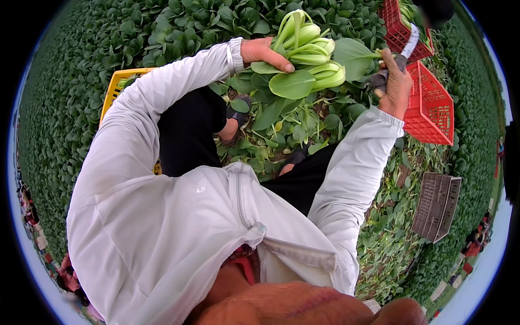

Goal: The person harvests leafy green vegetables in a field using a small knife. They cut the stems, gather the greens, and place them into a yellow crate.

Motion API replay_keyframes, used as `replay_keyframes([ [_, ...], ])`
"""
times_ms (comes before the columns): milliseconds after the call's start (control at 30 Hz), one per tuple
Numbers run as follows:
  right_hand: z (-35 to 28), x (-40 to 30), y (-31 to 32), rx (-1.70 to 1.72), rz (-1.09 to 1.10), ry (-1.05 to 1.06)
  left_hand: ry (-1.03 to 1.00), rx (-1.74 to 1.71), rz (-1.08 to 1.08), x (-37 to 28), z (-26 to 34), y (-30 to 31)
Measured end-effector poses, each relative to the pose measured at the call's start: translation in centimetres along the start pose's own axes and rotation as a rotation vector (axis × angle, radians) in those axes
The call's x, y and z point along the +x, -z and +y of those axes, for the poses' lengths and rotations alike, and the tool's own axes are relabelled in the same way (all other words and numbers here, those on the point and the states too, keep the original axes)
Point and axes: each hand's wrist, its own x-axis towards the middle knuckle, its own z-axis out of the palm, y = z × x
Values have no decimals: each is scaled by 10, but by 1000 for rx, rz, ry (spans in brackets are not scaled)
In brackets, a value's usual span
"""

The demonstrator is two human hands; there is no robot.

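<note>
My left hand is wrapped around a bunch of several bok choy heads. Their pale stem bases point right, and the thumb lies over the near side. Broad green leaves hang below the bunch. In my right hand is a knife with a dark wrapped handle and a curved pale blade pointing up and away. A single loose leaf has its stalk at the fingertips of that hand, its blade reaching towards the bunch.
Red plastic crates stand right of my right hand; the farther red crate holds greens. A yellow crate sits at my left, partly behind my arm. A grey-brown crate lies farther right. Cut leaves litter the soil around my feet; growing plants stand ahead.
</note>
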Motion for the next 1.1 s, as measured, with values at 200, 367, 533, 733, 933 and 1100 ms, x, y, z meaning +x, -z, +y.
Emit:
replay_keyframes([
  [200, 2, -5, 10, -888, 174, 451, 28, -65, 106, -4, -4, 8],
  [367, -8, -55, -54, -375, -129, 291, -20, -202, 300, -13, 8, 0],
  [533, 14, -75, -87, -610, -228, 466, -67, -279, 357, 3, 3, 3],
  [733, -13, -63, -62, -68, -381, -30, -117, -281, 409, 2, 5, 11],
  [933, 8, -42, -58, -435, -159, 199, -265, -330, 464, 2, 10, 15],
  [1100, 48, -48, -102, 46, -288, -52, -384, -66, 545, 5, 27, -12],
])
